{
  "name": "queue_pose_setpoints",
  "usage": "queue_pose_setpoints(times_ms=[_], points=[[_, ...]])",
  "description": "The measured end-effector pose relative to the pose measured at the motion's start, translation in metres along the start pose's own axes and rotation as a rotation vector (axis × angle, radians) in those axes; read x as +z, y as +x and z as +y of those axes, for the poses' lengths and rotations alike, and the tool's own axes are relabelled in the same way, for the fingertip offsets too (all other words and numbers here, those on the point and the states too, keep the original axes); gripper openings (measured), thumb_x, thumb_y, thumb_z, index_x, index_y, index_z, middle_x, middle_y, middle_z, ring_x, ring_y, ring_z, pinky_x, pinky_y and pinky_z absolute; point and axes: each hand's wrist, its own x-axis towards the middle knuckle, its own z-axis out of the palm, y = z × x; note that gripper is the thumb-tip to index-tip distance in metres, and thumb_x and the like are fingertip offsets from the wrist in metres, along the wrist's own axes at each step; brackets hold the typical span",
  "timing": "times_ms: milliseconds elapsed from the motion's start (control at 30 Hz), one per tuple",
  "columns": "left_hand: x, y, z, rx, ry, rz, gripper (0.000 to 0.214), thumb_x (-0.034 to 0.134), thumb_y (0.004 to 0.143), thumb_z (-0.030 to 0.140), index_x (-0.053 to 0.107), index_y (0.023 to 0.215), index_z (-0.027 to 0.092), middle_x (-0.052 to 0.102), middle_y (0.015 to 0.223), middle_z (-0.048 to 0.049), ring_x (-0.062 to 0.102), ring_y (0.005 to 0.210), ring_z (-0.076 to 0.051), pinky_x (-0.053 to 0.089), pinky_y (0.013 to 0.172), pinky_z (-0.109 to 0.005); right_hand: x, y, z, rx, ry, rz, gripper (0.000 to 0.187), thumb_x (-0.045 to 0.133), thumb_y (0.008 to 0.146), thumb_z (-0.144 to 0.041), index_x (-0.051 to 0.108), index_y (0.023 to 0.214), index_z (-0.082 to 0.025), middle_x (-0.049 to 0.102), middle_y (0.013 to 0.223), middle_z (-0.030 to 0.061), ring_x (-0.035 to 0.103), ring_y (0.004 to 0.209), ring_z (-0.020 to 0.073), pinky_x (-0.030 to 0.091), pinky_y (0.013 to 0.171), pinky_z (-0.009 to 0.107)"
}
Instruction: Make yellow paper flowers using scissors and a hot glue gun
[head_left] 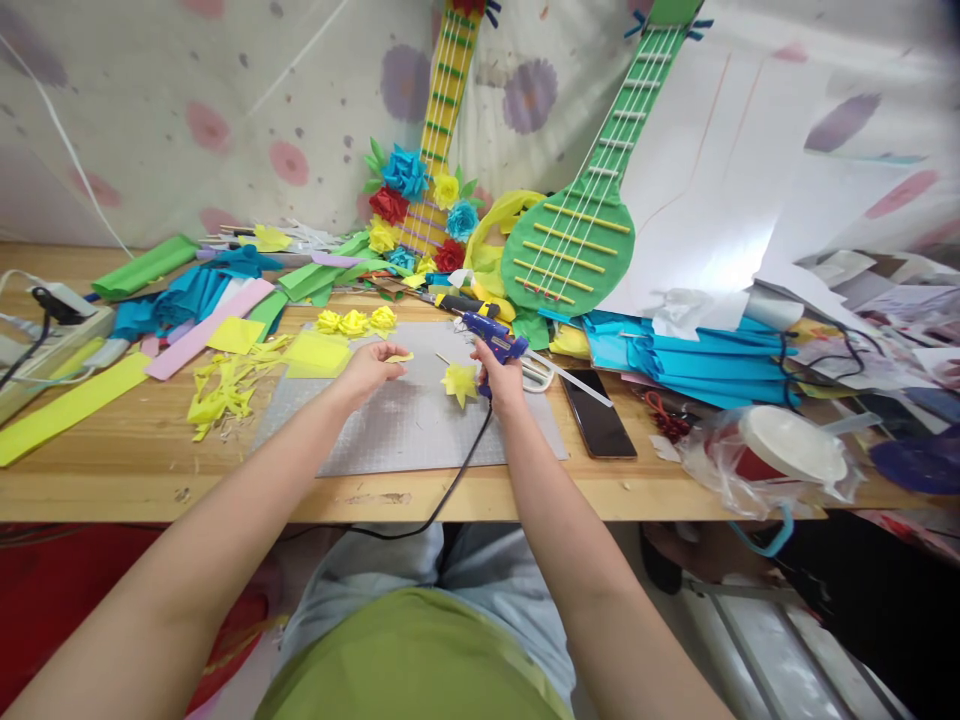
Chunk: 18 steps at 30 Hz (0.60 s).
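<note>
My right hand (500, 378) grips a blue hot glue gun (495, 334) with a clear glue stick (571, 378) jutting from its back. Its dark cord runs down over the table's front edge. Just left of the gun, a yellow paper flower (459, 384) with pointed petals lies on the grey cutting mat (405, 440). My left hand (370, 372) pinches a small yellow paper piece (400, 357) above the mat. Behind it sit several finished yellow paper flowers (355, 322) and a stack of yellow paper squares (316, 354).
Yellow scraps (222, 388) and coloured crepe strips (202, 295) cover the left. Two paper-covered instruments, one yellow (439, 130) and one green (574, 250), lean at the back. On the right are a phone (600, 412), blue paper (690, 358) and a plastic-wrapped lidded cup (791, 445).
</note>
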Motion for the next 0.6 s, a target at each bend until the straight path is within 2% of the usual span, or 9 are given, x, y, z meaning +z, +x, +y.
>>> queue_pose_setpoints(times_ms=[200,367,467,600], points=[[0.005,0.000,-0.001,0.021,-0.038,0.037,0.020,0.073,0.052,0.019,0.060,0.066,0.015,0.055,0.061,0.0028,0.048,0.057,-0.007,0.040,0.054,-0.019,-0.002,0.004,0.001,0.025,0.116,0.004,0.044,0.064,0.059,-0.058,0.055,0.070,-0.017,0.065,0.072,0.0011,0.038,0.037,0.0023,0.031,0.035,0.020],[0.006,0.001,0.001,0.038,-0.043,0.038,0.016,0.070,0.058,0.023,0.057,0.065,0.015,0.061,0.070,-0.0004,0.048,0.059,-0.007,0.038,0.052,-0.018,-0.006,0.005,-0.001,0.007,0.177,-0.023,0.044,0.065,0.059,-0.058,0.054,0.071,-0.018,0.066,0.076,0.0016,0.040,0.038,0.0029,0.032,0.035,0.021],[0.007,0.000,0.003,0.045,-0.022,0.043,0.015,0.068,0.061,0.026,0.058,0.067,0.016,0.062,0.071,-0.0007,0.048,0.058,-0.007,0.037,0.050,-0.018,-0.009,0.005,-0.005,-0.028,0.243,-0.079,0.045,0.065,0.059,-0.059,0.053,0.075,-0.019,0.065,0.077,0.0016,0.044,0.040,0.0044,0.037,0.037,0.022],[0.010,-0.001,0.004,0.090,0.026,0.045,0.017,0.070,0.060,0.029,0.058,0.064,0.017,0.056,0.061,0.0025,0.044,0.054,-0.007,0.035,0.049,-0.019,-0.011,0.001,-0.009,-0.039,0.243,-0.193,0.043,0.063,0.062,-0.060,0.052,0.076,-0.020,0.064,0.079,0.0011,0.047,0.044,0.0056,0.039,0.038,0.022]])
